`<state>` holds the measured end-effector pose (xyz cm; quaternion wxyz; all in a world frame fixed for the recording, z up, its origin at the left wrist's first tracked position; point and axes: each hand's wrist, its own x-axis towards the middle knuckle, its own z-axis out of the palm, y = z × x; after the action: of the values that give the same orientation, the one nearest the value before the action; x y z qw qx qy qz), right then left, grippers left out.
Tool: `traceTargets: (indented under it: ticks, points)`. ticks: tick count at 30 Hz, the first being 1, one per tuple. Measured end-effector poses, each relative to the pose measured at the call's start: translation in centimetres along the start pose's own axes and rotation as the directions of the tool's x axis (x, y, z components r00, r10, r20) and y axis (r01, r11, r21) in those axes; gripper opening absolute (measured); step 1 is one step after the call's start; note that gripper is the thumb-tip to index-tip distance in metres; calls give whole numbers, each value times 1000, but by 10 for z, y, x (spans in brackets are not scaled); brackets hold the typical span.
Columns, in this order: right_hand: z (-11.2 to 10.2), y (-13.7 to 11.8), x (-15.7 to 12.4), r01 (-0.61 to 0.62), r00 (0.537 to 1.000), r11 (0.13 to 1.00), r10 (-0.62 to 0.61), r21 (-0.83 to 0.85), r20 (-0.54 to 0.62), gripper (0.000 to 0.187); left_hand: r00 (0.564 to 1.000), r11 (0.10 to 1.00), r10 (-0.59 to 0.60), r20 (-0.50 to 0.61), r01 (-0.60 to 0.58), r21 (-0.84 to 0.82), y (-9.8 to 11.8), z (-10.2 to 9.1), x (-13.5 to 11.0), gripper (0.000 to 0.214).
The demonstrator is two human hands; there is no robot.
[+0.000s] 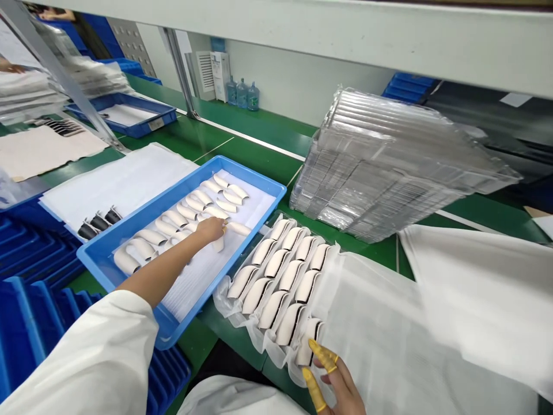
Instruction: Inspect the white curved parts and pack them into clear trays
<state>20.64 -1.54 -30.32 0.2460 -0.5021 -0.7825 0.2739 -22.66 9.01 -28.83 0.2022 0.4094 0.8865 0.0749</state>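
Observation:
My left hand [211, 229] reaches into a blue tray [129, 227] lined with white foam, its fingers closed on a small curved white part [219, 243] beside rows of similar white parts [181, 219]. My right hand [334, 377], wearing yellow finger cots, rests with fingers apart on the near edge of a clear blister tray [280, 288] filled with several curved white parts. A thin white foam sheet [389, 334] lies partly folded back off that blister tray.
A tall stack of clear plastic trays [389, 167] stands behind on the green bench [242, 144]. White foam with three black parts [99, 222] lies at the left. Blue bins [34, 311] sit at the lower left, another blue tray [125, 115] farther back.

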Motion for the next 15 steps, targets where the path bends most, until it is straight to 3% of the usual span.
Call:
traceTargets:
  ticks: [5,10,13,15]
  points:
    - [-13,-13,-1,138,987,981,-149,-135,-69,37,995,989,45,-94,-31,143,15,-15,-30,22]
    - [-36,-46,12,340,891,885,-411,-318,-190,43,944,968,187,-272,-129,216,25,-35,-98,25]
    - [-47,-72,22,339,880,837,-444,-430,-170,59,831,876,466,-304,-481,29,41,-30,-150,25]
    - [-52,-84,25,342,888,812,-444,-473,-122,64,719,685,658,-223,-695,-220,57,-25,-182,26]
